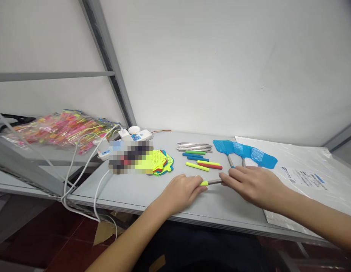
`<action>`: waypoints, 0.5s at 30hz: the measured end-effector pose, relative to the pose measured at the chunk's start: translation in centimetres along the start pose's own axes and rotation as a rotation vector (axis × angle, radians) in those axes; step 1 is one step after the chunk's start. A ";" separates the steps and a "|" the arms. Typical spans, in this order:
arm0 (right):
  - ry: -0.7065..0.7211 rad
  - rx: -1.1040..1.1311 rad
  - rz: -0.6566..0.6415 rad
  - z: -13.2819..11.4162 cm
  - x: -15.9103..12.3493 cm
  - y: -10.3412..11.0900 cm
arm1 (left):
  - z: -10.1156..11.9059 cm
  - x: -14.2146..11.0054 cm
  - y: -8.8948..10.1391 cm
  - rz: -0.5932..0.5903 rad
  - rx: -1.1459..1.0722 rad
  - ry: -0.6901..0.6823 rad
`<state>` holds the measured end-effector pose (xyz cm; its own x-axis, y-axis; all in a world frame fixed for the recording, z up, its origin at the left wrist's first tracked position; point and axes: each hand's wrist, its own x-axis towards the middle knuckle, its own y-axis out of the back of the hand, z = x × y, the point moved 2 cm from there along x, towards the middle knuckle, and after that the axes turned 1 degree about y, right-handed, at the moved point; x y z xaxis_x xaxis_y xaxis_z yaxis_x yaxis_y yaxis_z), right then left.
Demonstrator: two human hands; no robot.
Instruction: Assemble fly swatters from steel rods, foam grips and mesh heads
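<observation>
My left hand (185, 190) is wrapped round a yellow-green grip (204, 183), my right hand (253, 185) round the metal rod (215, 181) meeting it. I see both over the table (130, 192), near loose handles (210, 166).

Bare table (130, 189) gives the left hand (182, 192) open passage leftward, up to the white cable (94, 204) crossing the front edge. Beyond lie swatter heads (162, 162); a narrow gap parts them from loose handles (198, 159) and metal rods (194, 146). Blue swatters (242, 150) obstruct the right hand's (253, 185) forward path; the wall (221, 75) closes off the back.
</observation>
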<state>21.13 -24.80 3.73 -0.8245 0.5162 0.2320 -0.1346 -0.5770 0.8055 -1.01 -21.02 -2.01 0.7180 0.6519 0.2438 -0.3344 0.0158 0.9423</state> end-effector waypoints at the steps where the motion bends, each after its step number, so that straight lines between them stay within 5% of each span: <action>1: 0.021 -0.012 0.020 -0.6 0.4 0.2 | 0.2 0.0 -0.1 -0.003 -0.002 -0.011; 7: 0.047 0.080 -0.013 -2.2 3.1 -0.2 | 0.5 0.0 -0.4 0.006 0.016 0.013; 15: -0.069 0.177 -0.137 0.7 1.9 -1.3 | -0.3 -0.1 -0.1 0.028 0.027 0.077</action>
<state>20.12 -22.61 3.52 -0.7645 0.6280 0.1454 -0.1392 -0.3811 0.9140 -1.25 -20.86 -2.20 0.6590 0.7084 0.2526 -0.3365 -0.0227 0.9414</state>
